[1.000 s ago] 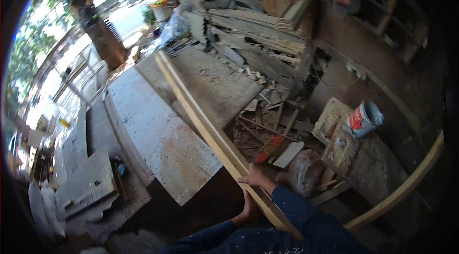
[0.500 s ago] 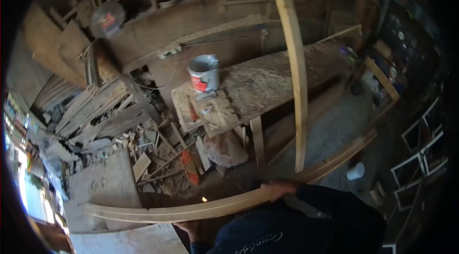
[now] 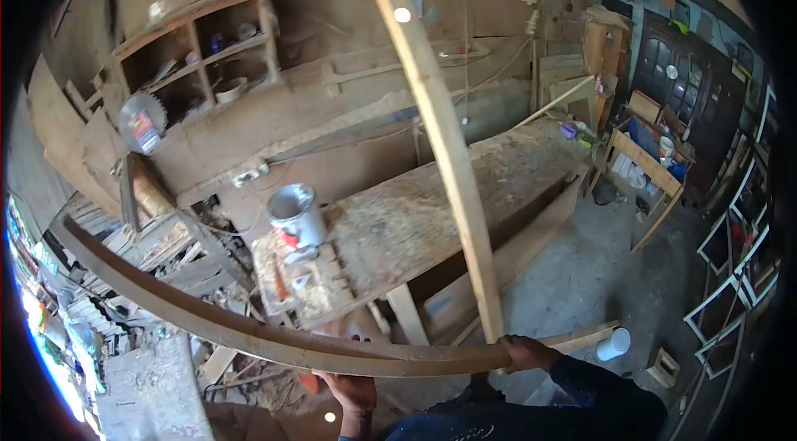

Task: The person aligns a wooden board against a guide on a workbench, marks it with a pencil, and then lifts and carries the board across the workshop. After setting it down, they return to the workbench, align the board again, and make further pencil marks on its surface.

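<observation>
Across near side, long wooden beam held by both hands: left hand supports underside, right hand wraps it farther right. Bucket sits on far workbench.

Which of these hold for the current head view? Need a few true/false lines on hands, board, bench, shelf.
1. Both the left hand and the right hand are on the long board. True.
2. The bucket is on the floor. False: it stands on the bench.
3. The round saw blade is near the open shelf. True.
4. The white container is inside the shelf. False: it is down on the floor, close to the right hand in the picture.
</observation>
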Tool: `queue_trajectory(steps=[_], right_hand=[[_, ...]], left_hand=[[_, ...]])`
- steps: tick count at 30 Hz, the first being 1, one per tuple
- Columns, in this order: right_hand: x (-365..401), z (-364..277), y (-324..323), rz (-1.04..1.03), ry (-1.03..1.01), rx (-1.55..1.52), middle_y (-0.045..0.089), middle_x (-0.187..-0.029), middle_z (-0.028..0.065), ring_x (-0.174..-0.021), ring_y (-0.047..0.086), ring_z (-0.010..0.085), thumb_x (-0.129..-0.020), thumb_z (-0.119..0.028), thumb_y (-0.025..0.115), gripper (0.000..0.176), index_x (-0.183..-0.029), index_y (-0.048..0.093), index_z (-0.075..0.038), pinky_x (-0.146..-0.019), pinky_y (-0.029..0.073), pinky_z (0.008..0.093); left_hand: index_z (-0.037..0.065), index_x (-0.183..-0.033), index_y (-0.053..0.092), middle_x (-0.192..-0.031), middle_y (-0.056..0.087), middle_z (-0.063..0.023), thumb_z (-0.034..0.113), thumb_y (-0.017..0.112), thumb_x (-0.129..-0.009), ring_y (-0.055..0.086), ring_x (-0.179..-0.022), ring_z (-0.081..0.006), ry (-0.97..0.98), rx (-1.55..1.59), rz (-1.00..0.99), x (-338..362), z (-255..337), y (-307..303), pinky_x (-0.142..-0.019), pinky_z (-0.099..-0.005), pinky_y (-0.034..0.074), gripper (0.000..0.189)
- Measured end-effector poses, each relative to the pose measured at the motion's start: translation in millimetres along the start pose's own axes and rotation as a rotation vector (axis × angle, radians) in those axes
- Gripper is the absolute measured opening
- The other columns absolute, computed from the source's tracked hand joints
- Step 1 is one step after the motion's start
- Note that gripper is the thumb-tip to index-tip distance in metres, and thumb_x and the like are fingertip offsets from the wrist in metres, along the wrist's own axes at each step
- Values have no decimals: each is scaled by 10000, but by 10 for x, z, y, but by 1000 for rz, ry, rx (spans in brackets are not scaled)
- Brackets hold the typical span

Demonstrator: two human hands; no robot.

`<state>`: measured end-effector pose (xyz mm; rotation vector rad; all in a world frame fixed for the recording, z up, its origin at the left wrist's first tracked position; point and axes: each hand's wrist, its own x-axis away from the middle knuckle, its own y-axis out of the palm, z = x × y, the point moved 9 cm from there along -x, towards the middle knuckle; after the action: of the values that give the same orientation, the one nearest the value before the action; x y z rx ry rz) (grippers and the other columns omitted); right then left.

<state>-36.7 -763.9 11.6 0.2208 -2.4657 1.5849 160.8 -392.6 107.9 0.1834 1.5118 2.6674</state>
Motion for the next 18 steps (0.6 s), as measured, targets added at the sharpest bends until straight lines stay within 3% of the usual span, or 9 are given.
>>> queue_trajectory(steps=[3, 6, 9, 11, 13, 14, 16, 17, 18], right_hand=[[72, 899, -304, 144, 45, -54, 638, -1168, 252, -1079, 665, 450, -704, -326, 901, 774, -1287, 510, 0, -946, 548, 507], [133, 1750, -424, 241, 106, -116, 621, -1163, 242, -1103, 634, 440, -694, -290, 895, 719, -1249, 550, 9, -967, 538, 495], [99, 2351, -864, 357, 155, -255, 607, -1174, 246, -1150, 604, 430, -673, -243, 889, 710, -1249, 569, 21, -989, 529, 474], [69, 2584, -1080, 383, 152, -232, 639, -1163, 254, -1102, 627, 444, -658, -210, 882, 697, -1230, 567, 33, -961, 539, 480], [36, 2890, -1162, 443, 209, -247, 647, -1194, 278, -1079, 637, 455, -646, -179, 877, 668, -1193, 578, 60, -957, 542, 475], [54, 3066, -1073, 505, 234, -285, 643, -1188, 282, -1078, 635, 457, -641, -176, 880, 682, -1198, 570, 67, -956, 541, 478], [3, 3525, -921, 646, 284, -362, 634, -1176, 291, -1077, 632, 460, -633, -168, 885, 709, -1208, 553, 80, -953, 539, 482], [-64, 3601, -1065, 665, 270, -356, 629, -1172, 289, -1080, 629, 458, -630, -168, 888, 730, -1220, 538, 82, -953, 535, 483], [-40, 3618, -1206, 683, 259, -353, 623, -1169, 287, -1084, 627, 456, -627, -167, 891, 752, -1233, 523, 83, -953, 532, 484]], left_hand=[[102, -1563, 408, -1457, 583, -169, 768, 351, -1021, 553, -1344, -364, -57, -194, -204, -234, -877, 884, -1187, -532, 381, 860], [101, -1567, 417, -1513, 541, -135, 742, 337, -1040, 492, -1420, -335, -171, -138, -318, -453, -1768, 1707, -1220, -508, 350, 834], [88, -1584, 385, -1551, 503, -150, 798, 291, -1008, 467, -1444, -356, -321, -282, -231, -740, -2681, 2152, -1229, -532, 340, 919], [84, -1617, 325, -1615, 439, -146, 833, 256, -982, 426, -1482, -360, -374, -294, -420, -973, -3315, 2435, -1239, -542, 325, 984], [87, -1627, 309, -1664, 384, -111, 802, 238, -1005, 401, -1498, -342, -432, -412, -404, -1047, -3753, 2784, -1253, -515, 313, 950], [84, -1623, 318, -1648, 403, -122, 779, 209, -1022, 419, -1482, -327, -369, -423, -458, -1092, -3912, 3033, -1250, -482, 325, 926], [56, -1625, 319, -1616, 435, -137, 758, 189, -1035, 443, -1464, -294, -440, -525, -610, -1267, -4385, 3281, -1245, -433, 337, 926], [36, -1631, 301, -1593, 459, -150, 746, 181, -1044, 463, -1447, -280, -557, -635, -536, -1282, -4467, 3460, -1234, -425, 355, 929], [22, -1619, 323, -1547, 510, -166, 744, 170, -1047, 509, -1404, -281, -455, -548, -553, -1283, -4481, 3845, -1207, -434, 394, 933]])
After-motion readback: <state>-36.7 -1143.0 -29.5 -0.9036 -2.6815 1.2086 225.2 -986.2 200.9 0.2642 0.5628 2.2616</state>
